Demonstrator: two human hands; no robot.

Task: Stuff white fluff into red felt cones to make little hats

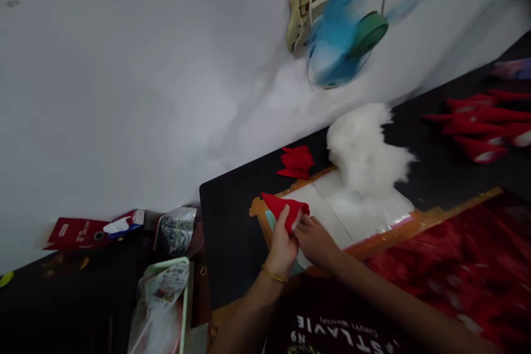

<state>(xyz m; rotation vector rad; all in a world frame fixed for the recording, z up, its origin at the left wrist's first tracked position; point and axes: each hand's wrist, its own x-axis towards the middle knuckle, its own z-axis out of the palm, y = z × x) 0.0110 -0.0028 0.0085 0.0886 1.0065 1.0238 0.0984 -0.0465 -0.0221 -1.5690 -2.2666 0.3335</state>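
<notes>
My left hand (282, 248) is wrapped round a small red fabric cone (286, 208), its point towards the upper left. At the cone's open end, the bent fingers of my right hand (314, 239) press close together against the opening. Some white shows there beside the fingertips; what those fingers hold, if anything, is hidden. Just beyond the hands, a large heap of white fluffy stuffing (360, 146) rests on a pale, plastic-covered sheet (332, 210) taped to the black table. A few flat red fabric pieces (297, 161) lie behind the cone.
Several red cones with white ends (481, 127) are piled at the right. Many red pieces (452, 265) fill the area at lower right. A blue fan (338, 44) is mounted on the wall. A pale green bin (187, 287) with plastic packaging stands left of the table (232, 221).
</notes>
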